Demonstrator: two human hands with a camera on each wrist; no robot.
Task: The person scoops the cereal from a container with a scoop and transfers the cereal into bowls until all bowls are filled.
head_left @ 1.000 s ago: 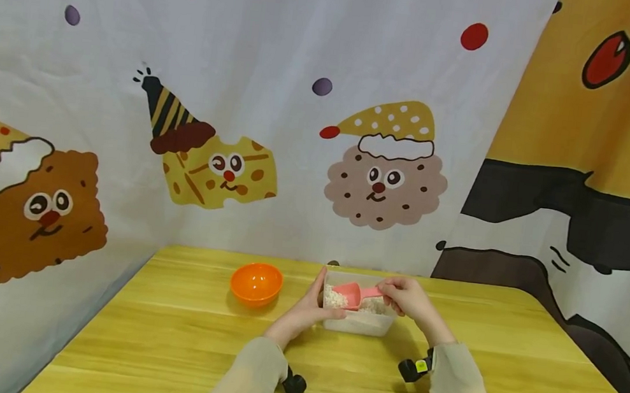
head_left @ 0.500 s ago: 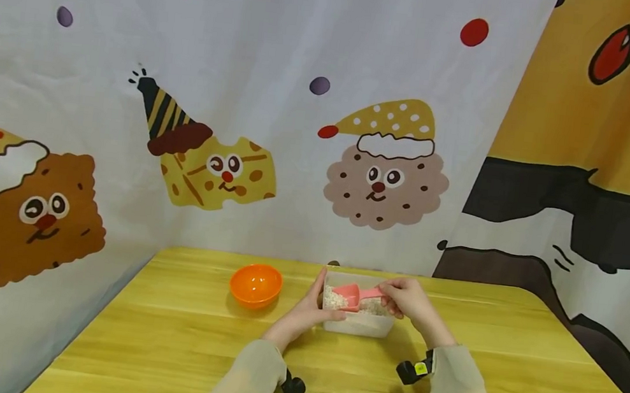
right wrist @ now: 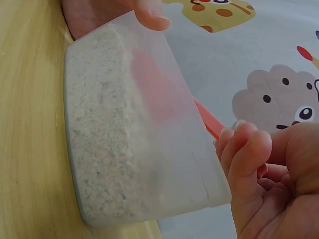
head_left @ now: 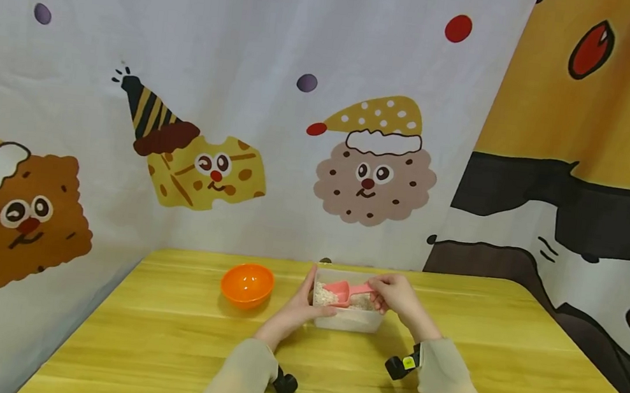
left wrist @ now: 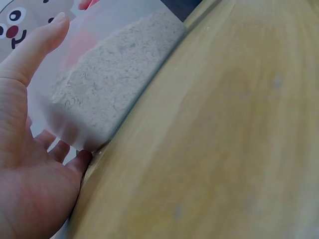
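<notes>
A translucent plastic container stands on the wooden table, partly filled with white rice-like grains. My left hand holds its left end, the thumb on the front wall and the fingers around the side; the left wrist view shows that thumb over the container wall. With its fingertips, my right hand pinches the handle of a pink scoop. The scoop's head is inside the container against the grains, heaped toward the left end. In the right wrist view, the scoop handle rises over the rim, its head blurred behind the wall.
An orange bowl sits on the table to the left of the container. Behind the table's far edge hangs a white curtain printed with cartoon food. Small black cameras are strapped to both wrists.
The head view has turned slightly right, so everything appears shifted left. Both hands, the scoop and the container keep nearly the same places relative to one another.
</notes>
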